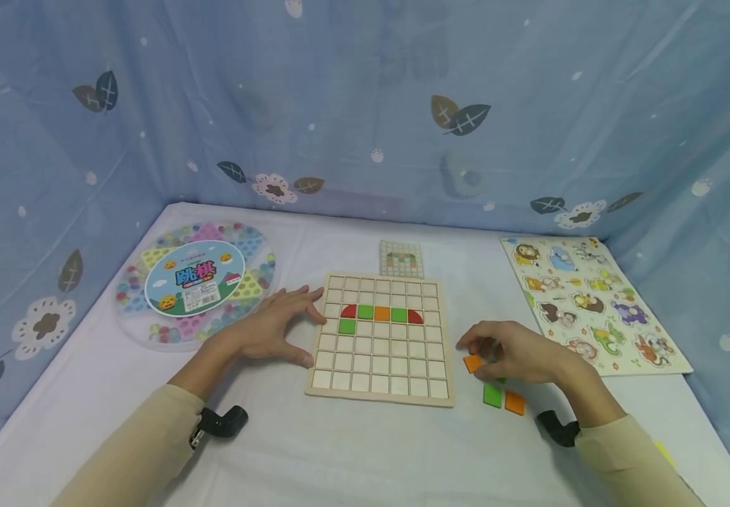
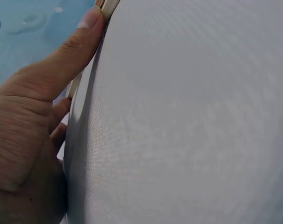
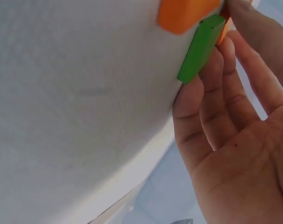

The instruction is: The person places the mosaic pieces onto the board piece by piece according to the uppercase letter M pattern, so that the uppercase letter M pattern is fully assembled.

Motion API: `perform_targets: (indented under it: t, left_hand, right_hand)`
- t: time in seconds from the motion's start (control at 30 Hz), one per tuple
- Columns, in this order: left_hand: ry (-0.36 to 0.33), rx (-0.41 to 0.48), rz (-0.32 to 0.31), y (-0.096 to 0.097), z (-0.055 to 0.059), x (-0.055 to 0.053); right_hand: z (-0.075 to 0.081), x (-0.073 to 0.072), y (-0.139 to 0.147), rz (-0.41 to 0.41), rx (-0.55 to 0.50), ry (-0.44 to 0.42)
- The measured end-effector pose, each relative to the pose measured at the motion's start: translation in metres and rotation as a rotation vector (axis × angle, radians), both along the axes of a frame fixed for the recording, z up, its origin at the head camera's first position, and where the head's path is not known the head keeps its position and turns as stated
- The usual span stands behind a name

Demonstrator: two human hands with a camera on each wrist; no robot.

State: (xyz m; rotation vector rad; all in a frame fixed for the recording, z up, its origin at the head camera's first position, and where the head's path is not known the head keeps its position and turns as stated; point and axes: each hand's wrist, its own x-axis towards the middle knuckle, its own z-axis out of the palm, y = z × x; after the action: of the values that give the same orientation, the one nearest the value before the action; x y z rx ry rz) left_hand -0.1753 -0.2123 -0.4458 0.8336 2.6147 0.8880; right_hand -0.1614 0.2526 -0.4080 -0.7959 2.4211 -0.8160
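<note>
A square wooden grid board (image 1: 382, 401) lies flat on the table, with a row of red, green and orange pieces and one green tile (image 1: 347, 326) below that row's left end. Against the board's left edge rests my left hand (image 1: 276, 327), thumb and fingers spread apart; in the left wrist view the thumb (image 2: 76, 51) touches the wooden edge. To the right of the board, my right hand (image 1: 513, 350) pinches an orange tile (image 1: 473, 363) between curled fingers and thumb. A loose green tile (image 1: 493, 395) and another orange tile (image 1: 514, 403) lie just below that hand.
Behind the board lies a small pattern card (image 1: 401, 260). A round, clear-covered game set (image 1: 195, 278) stands at the left. At the right is an animal puzzle board (image 1: 593, 303). A blue patterned curtain (image 1: 365, 105) encloses the white table. Something yellow (image 1: 665, 454) shows beside the right sleeve.
</note>
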Motion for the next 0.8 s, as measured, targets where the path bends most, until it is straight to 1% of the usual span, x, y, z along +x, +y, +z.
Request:
perform_targets:
  t: [0.2,0.37,0.5,0.63,0.8]
  left_hand:
    - [0.013,-0.020,-0.005,-0.0004,-0.0040,-0.0023]
    - [0.019,-0.012,0.001,-0.0021,-0.0041,-0.0013]
    - [0.016,-0.007,0.007,-0.0031,-0.0041,0.0001]
    - [0.015,-0.006,0.010,-0.0033,-0.0045,0.0005]
    - [0.014,-0.005,0.014,-0.0028,-0.0039,0.0002]
  right_hand:
    - [-0.0032,0.0009,0.0038,0.006,0.004,0.032]
    - [-0.0036,-0.0025,0.0024,0.033,0.003,0.070]
    - [-0.0019,-0.0032,0.0014,0.037,-0.009,0.102]
    - [-0.0005,-0.0033,0.0014,0.031,-0.050,0.092]
    - [0.0010,-0.0075,0.0006,0.032,-0.117,0.061]
